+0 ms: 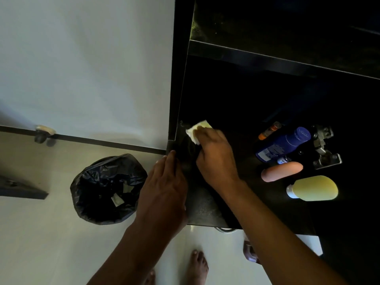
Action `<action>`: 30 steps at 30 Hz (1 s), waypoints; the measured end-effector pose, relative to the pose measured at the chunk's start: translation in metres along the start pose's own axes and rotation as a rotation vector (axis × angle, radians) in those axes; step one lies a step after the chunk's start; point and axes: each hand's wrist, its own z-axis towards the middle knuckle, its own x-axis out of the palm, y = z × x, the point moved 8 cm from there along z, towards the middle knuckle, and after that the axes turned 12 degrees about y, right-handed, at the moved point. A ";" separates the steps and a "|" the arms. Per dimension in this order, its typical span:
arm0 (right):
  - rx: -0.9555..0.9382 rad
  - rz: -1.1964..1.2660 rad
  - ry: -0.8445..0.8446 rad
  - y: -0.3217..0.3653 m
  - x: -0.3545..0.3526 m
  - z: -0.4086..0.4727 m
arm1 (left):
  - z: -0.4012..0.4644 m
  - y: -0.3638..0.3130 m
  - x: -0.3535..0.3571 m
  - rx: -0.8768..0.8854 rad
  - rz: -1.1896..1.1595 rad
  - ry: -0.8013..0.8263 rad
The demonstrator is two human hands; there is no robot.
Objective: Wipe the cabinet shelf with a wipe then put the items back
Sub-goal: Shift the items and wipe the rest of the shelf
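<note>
At the left end of the dark cabinet shelf [207,204], your right hand [216,155] has its fingers curled down over a pale yellow-white wipe [197,130], pressing it onto the shelf surface near the back-left corner; part of the wipe sticks out past your fingertips. Your left hand [164,190] lies flat along the shelf's left front edge, fingers straight and together, tips touching the cabinet side panel [178,68]; it holds nothing. The items sit bunched at the shelf's right end, well apart from the wipe: a blue bottle [283,144] lying on its side, a small orange-capped tube [269,130] just behind it, a pink rounded item [281,171] in front of the blue bottle, and a yellow bottle with a white cap [314,188] nearest the shelf front. A metal door hinge [324,147] is right of the blue bottle. Above the shelf, a second shelf board [267,56] runs across. Left of the shelf, on the floor, a bin with a black liner [109,190] holds scraps of paper. Below the shelf front, your bare foot [197,266] shows on the pale floor [51,243].
</note>
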 end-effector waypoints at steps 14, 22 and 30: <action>-0.260 0.114 0.076 0.032 0.018 -0.021 | 0.002 -0.001 0.010 0.017 -0.142 -0.040; -0.193 0.049 0.124 0.046 0.027 -0.043 | -0.009 0.013 0.027 -0.090 -0.142 -0.137; -0.143 -0.046 0.080 0.045 0.018 -0.028 | -0.011 0.017 0.019 -0.101 -0.256 -0.080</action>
